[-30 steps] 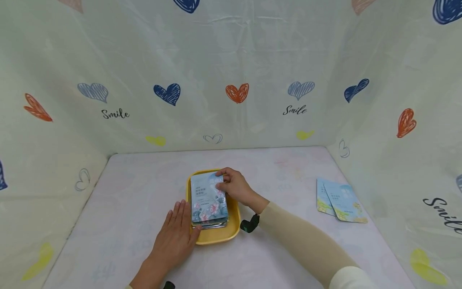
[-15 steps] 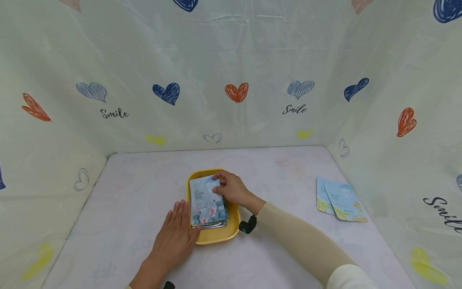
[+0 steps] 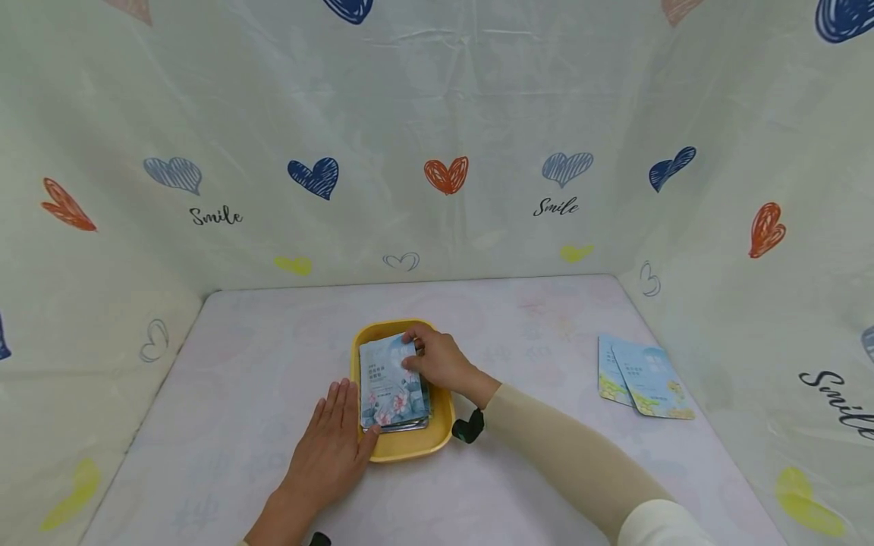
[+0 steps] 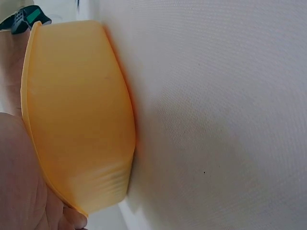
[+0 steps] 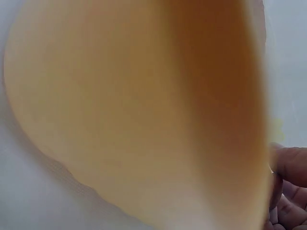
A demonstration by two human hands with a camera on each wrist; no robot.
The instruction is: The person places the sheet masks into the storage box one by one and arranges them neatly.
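A yellow plastic tray [image 3: 410, 449] in the middle of the table holds a stack of flat sachets. The top one is a pale blue sheet mask sachet [image 3: 392, 387] with pink flowers and small print. My right hand [image 3: 444, 360] reaches over the tray's right rim and pinches that sachet by its upper right edge, thumb on top. Flat and with straight fingers, my left hand [image 3: 328, 440] lies along the tray's left rim, its thumb over the near left part. In the left wrist view the palm borders the tray wall [image 4: 81, 115]. Lower sachets are mostly hidden.
Two more blue sachets [image 3: 652, 379] with yellow-green print lie overlapping at the table's right side. A pale cloth wall [image 3: 505, 98] with printed hearts encloses the back and both sides of the white table [image 3: 273, 341].
My right hand has shifted slightly left and toward me, bringing the top sachet over and down onto the stack. My left hand stays in place at the rim.
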